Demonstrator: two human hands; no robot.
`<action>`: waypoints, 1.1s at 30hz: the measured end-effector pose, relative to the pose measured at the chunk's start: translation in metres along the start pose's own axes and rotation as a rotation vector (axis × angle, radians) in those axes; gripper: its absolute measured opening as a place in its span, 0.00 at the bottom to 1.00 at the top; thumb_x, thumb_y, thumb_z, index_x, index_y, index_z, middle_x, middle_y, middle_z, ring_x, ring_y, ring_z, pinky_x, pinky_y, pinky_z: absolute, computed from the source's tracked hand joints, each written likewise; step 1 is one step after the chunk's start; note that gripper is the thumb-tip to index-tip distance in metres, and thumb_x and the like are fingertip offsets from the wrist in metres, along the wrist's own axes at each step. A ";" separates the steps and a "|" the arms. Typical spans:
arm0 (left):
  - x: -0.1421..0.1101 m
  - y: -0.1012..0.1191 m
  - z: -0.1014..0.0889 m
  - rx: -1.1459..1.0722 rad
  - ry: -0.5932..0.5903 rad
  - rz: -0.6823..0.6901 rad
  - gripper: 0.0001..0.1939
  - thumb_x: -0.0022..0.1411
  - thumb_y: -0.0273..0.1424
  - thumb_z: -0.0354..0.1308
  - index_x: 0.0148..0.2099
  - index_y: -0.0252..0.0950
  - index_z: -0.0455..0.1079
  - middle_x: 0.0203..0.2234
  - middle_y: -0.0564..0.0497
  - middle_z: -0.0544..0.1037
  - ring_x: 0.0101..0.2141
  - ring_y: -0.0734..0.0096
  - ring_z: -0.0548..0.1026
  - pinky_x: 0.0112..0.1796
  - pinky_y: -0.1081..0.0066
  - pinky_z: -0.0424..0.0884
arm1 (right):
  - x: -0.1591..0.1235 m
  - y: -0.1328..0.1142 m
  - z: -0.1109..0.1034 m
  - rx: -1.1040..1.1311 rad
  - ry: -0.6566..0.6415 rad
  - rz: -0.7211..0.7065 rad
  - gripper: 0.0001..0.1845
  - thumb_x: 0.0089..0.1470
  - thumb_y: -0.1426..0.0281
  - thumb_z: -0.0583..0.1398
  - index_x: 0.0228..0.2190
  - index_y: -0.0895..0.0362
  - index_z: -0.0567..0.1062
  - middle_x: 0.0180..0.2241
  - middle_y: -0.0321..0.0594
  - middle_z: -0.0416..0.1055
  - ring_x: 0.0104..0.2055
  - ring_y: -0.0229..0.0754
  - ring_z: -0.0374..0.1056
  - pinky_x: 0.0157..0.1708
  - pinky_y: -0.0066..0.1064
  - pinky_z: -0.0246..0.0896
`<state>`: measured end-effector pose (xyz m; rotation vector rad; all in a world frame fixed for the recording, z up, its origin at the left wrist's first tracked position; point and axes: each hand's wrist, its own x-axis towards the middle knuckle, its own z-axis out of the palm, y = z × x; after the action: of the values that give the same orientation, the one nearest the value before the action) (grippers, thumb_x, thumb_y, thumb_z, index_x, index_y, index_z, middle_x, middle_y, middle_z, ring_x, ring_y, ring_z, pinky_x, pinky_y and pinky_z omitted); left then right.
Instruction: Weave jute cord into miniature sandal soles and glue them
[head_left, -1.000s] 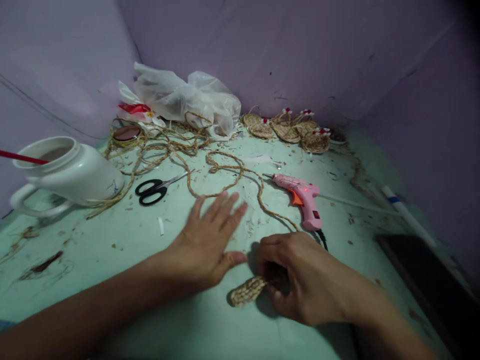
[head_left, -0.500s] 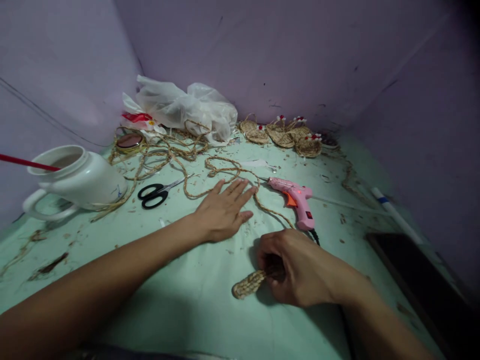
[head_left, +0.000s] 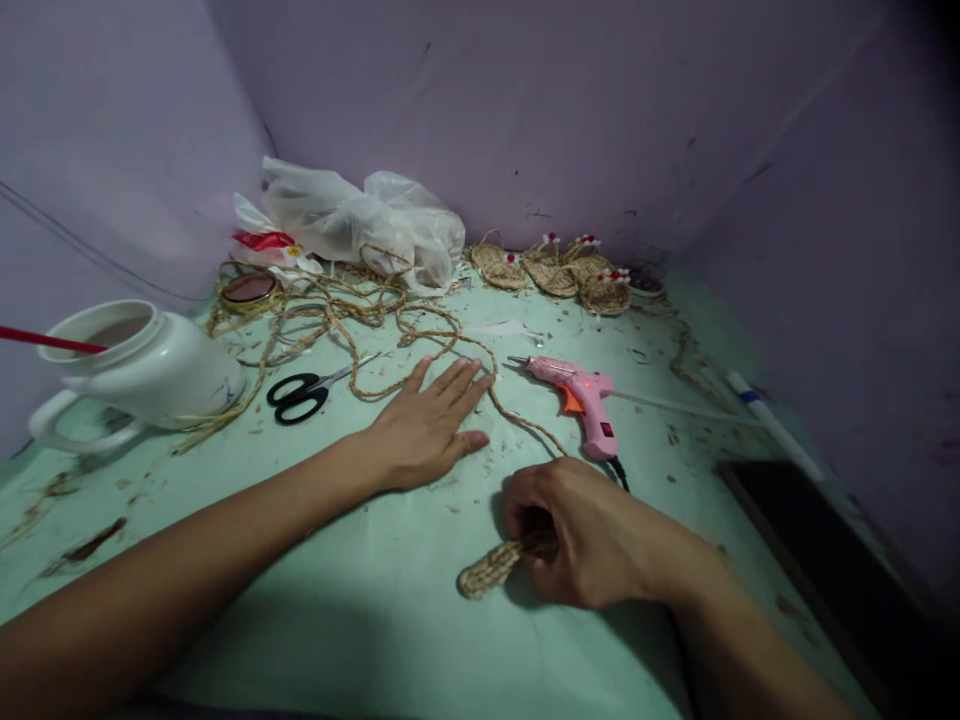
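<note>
Partly, right-hand fingers point(head_left: 521, 493) hide the braided piece point(head_left: 486, 573).

a single camera, worn on the person's head, looks forward and down across the tabletop point(head_left: 405, 640) from above its near edge. it faces the far edge, where the purple walls point(head_left: 465, 110) rise behind. the right hand point(head_left: 577, 530) is close below the lens, the left hand point(head_left: 427, 430) a little farther out. the wide view stretches to the far corners, well beyond both.
</note>
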<state>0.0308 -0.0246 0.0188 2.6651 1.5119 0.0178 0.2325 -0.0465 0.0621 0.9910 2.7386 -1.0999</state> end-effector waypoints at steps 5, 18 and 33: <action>-0.037 0.000 -0.005 -0.099 -0.055 0.128 0.34 0.66 0.46 0.39 0.67 0.33 0.40 0.66 0.41 0.43 0.65 0.58 0.41 0.60 0.47 0.37 | -0.002 -0.003 -0.001 0.008 0.006 0.010 0.08 0.31 0.77 0.56 0.21 0.57 0.70 0.19 0.31 0.68 0.19 0.33 0.58 0.19 0.24 0.49; -0.046 -0.005 -0.015 -0.458 0.289 0.038 0.08 0.54 0.27 0.60 0.39 0.34 0.75 0.33 0.48 0.78 0.37 0.65 0.74 0.41 0.63 0.68 | 0.000 0.001 0.001 0.013 -0.012 -0.008 0.09 0.32 0.78 0.55 0.22 0.57 0.70 0.20 0.31 0.69 0.20 0.32 0.58 0.19 0.24 0.48; -0.045 -0.026 -0.021 -0.080 0.137 0.056 0.10 0.48 0.16 0.47 0.29 0.34 0.63 0.23 0.50 0.67 0.27 0.68 0.65 0.29 0.71 0.61 | 0.004 0.009 0.008 0.092 0.255 0.037 0.12 0.39 0.79 0.56 0.30 0.57 0.70 0.21 0.31 0.68 0.22 0.34 0.61 0.21 0.25 0.53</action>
<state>-0.0161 -0.0488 0.0395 2.6905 1.4393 0.2642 0.2327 -0.0443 0.0501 1.2722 2.8707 -1.1786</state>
